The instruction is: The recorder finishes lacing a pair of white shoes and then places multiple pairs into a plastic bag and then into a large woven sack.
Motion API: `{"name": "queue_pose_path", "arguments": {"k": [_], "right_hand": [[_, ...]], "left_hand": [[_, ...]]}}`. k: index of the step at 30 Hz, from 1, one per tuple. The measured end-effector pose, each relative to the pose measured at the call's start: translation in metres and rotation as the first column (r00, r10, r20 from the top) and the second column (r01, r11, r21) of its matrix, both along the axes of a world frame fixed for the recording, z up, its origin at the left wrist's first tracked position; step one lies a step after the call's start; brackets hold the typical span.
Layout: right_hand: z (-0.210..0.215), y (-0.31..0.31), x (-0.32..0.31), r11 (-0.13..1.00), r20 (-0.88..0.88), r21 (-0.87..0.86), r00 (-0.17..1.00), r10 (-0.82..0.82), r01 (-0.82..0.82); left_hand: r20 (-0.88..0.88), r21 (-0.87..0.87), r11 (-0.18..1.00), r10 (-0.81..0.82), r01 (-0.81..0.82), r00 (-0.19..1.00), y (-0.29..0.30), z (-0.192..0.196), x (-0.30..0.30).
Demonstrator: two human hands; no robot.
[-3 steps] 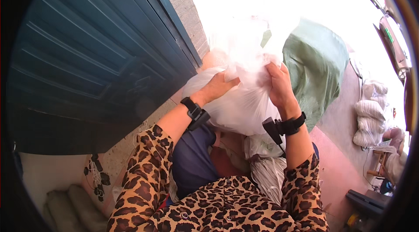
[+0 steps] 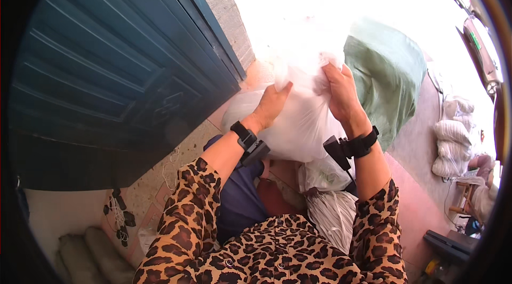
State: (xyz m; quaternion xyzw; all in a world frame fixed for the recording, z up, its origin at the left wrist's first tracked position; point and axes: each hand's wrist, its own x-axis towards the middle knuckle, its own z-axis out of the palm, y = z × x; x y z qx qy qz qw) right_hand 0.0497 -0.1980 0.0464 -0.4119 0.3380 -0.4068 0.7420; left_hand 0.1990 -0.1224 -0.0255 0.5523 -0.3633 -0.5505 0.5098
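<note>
In front of me stands a large, full white plastic bag (image 2: 296,126), its upper part washed out by bright light. My left hand (image 2: 271,105) is closed on the gathered plastic at the left of its top, thumb pointing up. On the other side, my right hand (image 2: 344,92) pinches a bunched piece of the same bag between thumb and fingers. Between the hands the plastic is pulled into folds. A big green sack (image 2: 381,84) stands just beyond my right hand. Each wrist wears a black strap with a small device.
A dark blue panelled door (image 2: 112,70) fills the left side. Near my lap lie a bundle of whitish strips (image 2: 333,217) and a smaller clear bag (image 2: 322,174). Wrapped bundles (image 2: 453,140) are piled at right, close to a wooden stool (image 2: 463,198). Parked vehicles line the far right.
My left hand has shifted slightly to the right, its thumb turning upward. The right hand has risen a little, and the plastic at the bag's top has changed shape.
</note>
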Motion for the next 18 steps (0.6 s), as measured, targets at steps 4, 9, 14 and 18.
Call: {"name": "queue_pose_path", "arguments": {"k": [4, 9, 14, 18], "right_hand": [[0.023, -0.030, 0.000, 0.985, 0.010, -0.167, 0.999, 0.041, -0.038], [0.065, -0.024, 0.021, 0.964, 0.056, -0.255, 0.994, 0.089, -0.072], [0.044, -0.031, -0.001, 0.933, -0.122, -0.258, 0.967, 0.225, -0.250], [0.015, -0.022, -0.032, 0.955, -0.223, -0.165, 0.953, 0.206, -0.245]], "left_hand": [[-0.194, -0.279, 0.916, 0.239, -0.287, 0.951, -0.009, 0.053, 0.008], [-0.189, -0.323, 0.889, 0.275, -0.324, 0.943, -0.012, 0.081, -0.017], [-0.079, -0.286, 0.953, 0.077, -0.097, 0.994, 0.007, 0.042, -0.027], [0.296, -0.541, 0.838, 0.109, 0.073, 0.949, 0.003, 0.031, -0.074]]}}
